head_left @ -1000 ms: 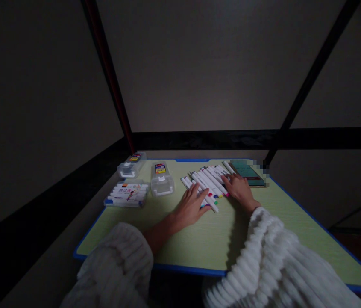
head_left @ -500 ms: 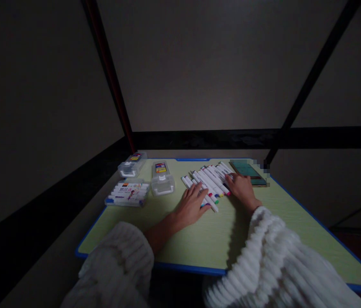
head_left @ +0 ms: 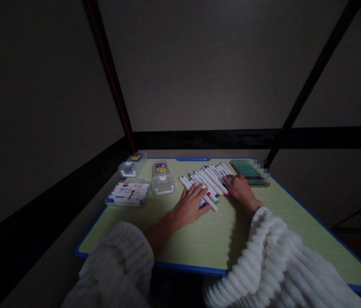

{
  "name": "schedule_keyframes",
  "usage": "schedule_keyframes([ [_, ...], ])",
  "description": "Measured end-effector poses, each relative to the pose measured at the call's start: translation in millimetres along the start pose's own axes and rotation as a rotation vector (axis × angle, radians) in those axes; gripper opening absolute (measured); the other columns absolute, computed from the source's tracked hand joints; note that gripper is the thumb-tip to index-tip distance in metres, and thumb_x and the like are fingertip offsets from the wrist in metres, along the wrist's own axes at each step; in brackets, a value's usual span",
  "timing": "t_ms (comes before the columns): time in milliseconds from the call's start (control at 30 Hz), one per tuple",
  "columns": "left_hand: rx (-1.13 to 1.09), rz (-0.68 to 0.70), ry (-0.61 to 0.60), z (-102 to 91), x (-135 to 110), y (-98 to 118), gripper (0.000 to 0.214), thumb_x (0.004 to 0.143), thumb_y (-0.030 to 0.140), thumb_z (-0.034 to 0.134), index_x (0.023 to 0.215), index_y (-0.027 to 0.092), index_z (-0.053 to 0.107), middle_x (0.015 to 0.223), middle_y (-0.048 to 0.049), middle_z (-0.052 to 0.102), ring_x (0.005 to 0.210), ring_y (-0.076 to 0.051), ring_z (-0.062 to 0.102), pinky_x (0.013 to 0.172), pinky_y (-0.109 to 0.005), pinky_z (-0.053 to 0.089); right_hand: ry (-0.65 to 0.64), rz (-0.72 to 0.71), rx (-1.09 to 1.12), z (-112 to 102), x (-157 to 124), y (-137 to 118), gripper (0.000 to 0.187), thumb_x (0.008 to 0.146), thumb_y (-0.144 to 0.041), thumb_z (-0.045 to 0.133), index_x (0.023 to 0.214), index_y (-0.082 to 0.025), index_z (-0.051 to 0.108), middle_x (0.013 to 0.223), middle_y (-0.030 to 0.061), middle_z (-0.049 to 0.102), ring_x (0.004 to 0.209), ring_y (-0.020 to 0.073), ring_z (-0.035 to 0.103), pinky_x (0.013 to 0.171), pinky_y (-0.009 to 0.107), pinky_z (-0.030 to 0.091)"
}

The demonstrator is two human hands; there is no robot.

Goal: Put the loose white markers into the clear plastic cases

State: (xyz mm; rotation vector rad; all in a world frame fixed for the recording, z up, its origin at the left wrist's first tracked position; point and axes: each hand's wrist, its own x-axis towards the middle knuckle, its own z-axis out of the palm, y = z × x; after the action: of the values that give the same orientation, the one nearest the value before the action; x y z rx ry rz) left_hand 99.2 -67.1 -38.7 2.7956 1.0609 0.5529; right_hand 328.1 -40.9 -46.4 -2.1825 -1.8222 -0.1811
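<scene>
Several white markers (head_left: 210,181) with coloured ends lie side by side in a slanting row on the table. Over the row's left end rests my left hand (head_left: 190,204), its fingers spread and touching the markers from above. At the right end, my right hand (head_left: 238,187) is open, with its fingertips against the outermost markers. Neither hand lifts anything. Part of the markers on the left is hidden under my fingers.
On the left stand a clear case filled with markers (head_left: 128,193) and two clear plastic cases with white handles, one nearer (head_left: 162,179) and one farther back (head_left: 133,164). A green-screened tablet or phone (head_left: 247,171) lies at the back right. Blue edging (head_left: 193,269) borders the table (head_left: 196,244).
The markers at the left end have shifted slightly left. My right hand has edged a little left along with the row; my left hand has barely moved.
</scene>
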Motion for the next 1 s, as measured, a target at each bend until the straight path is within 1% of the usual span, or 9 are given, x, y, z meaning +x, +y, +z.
schedule_keyframes([
  [100, 0.002, -0.003, -0.006, 0.5, 1, -5, 0.054, 0.086, 0.05, 0.043, 0.132, 0.022, 0.036, 0.144, -0.0092, 0.032, 0.133, -0.029, 0.025, 0.105, -0.048, 0.026, -0.01, 0.002, -0.027, -1, -2, -2, 0.044, 0.092, -0.039, 0.031, 0.106, -0.009, 0.06, 0.098, 0.0195, 0.063, 0.098, 0.0272, 0.056, 0.084, 0.035, 0.037],
  [233, 0.009, -0.015, -0.011, 1.5, 5, -15, 0.055, 0.086, 0.051, 0.042, 0.132, 0.02, 0.038, 0.143, -0.0113, 0.032, 0.133, -0.03, 0.025, 0.105, -0.048, 0.025, -0.015, -0.001, -0.05, -5, -6, -8, 0.044, 0.092, -0.038, 0.031, 0.102, -0.007, 0.061, 0.096, 0.0207, 0.063, 0.098, 0.0289, 0.055, 0.083, 0.037, 0.037],
  [367, 0.016, -0.027, -0.025, 1.0, 9, -23, 0.054, 0.087, 0.051, 0.041, 0.13, 0.019, 0.041, 0.143, -0.0128, 0.032, 0.133, -0.03, 0.025, 0.106, -0.048, 0.023, -0.02, -0.016, -0.06, -9, -12, -14, 0.043, 0.091, -0.038, 0.033, 0.099, -0.008, 0.061, 0.092, 0.0193, 0.064, 0.098, 0.0304, 0.053, 0.081, 0.038, 0.038],
  [533, 0.027, -0.049, -0.031, -1.6, 8, -21, 0.057, 0.085, 0.053, 0.043, 0.13, 0.019, 0.041, 0.143, -0.0149, 0.03, 0.134, -0.031, 0.022, 0.106, -0.05, 0.021, -0.019, -0.013, -0.054, -11, -16, -18, 0.043, 0.09, -0.04, 0.035, 0.103, -0.008, 0.06, 0.093, 0.0188, 0.064, 0.099, 0.0303, 0.053, 0.082, 0.038, 0.039],
  [600, 0.032, -0.055, -0.032, -2.3, 5, -15, 0.061, 0.083, 0.056, 0.045, 0.131, 0.019, 0.039, 0.144, -0.015, 0.028, 0.135, -0.031, 0.019, 0.106, -0.053, 0.02, -0.016, -0.006, -0.045, -11, -17, -18, 0.043, 0.091, -0.041, 0.034, 0.107, -0.01, 0.058, 0.097, 0.0189, 0.062, 0.101, 0.0294, 0.054, 0.083, 0.039, 0.039],
  [700, 0.041, -0.055, -0.031, -2.2, 1, -3, 0.068, 0.079, 0.061, 0.047, 0.132, 0.019, 0.037, 0.144, -0.0159, 0.027, 0.135, -0.033, 0.016, 0.105, -0.056, 0.019, -0.011, -0.006, -0.026, -11, -19, -20, 0.046, 0.091, -0.045, 0.031, 0.115, -0.014, 0.055, 0.112, 0.0191, 0.057, 0.103, 0.0297, 0.054, 0.085, 0.043, 0.039],
  [800, 0.05, -0.041, -0.038, -0.6, -3, 5, 0.074, 0.075, 0.063, 0.05, 0.133, 0.02, 0.035, 0.144, -0.0164, 0.026, 0.135, -0.034, 0.014, 0.105, -0.058, 0.016, -0.011, -0.035, -0.005, -12, -21, -23, 0.052, 0.09, -0.051, 0.028, 0.125, -0.019, 0.048, 0.128, 0.0179, 0.048, 0.113, 0.0321, 0.048, 0.09, 0.049, 0.036],
  [867, 0.055, -0.035, -0.044, 0.7, -4, 6, 0.076, 0.074, 0.063, 0.052, 0.134, 0.02, 0.034, 0.144, -0.0168, 0.026, 0.135, -0.035, 0.014, 0.104, -0.06, 0.017, -0.02, -0.07, 0.011, -12, -22, -26, 0.054, 0.089, -0.054, 0.026, 0.129, -0.022, 0.044, 0.134, 0.0149, 0.043, 0.119, 0.0323, 0.042, 0.092, 0.05, 0.035],
  [1000, 0.058, -0.034, -0.055, 2.1, -4, 3, 0.074, 0.076, 0.062, 0.049, 0.134, 0.02, 0.033, 0.144, -0.0181, 0.025, 0.134, -0.036, 0.016, 0.102, -0.061, 0.02, -0.054, -0.113, 0.034, -9, -24, -31, 0.054, 0.089, -0.056, 0.023, 0.129, -0.028, 0.045, 0.138, 0.0098, 0.041, 0.122, 0.035, 0.039, 0.094, 0.056, 0.032],
])
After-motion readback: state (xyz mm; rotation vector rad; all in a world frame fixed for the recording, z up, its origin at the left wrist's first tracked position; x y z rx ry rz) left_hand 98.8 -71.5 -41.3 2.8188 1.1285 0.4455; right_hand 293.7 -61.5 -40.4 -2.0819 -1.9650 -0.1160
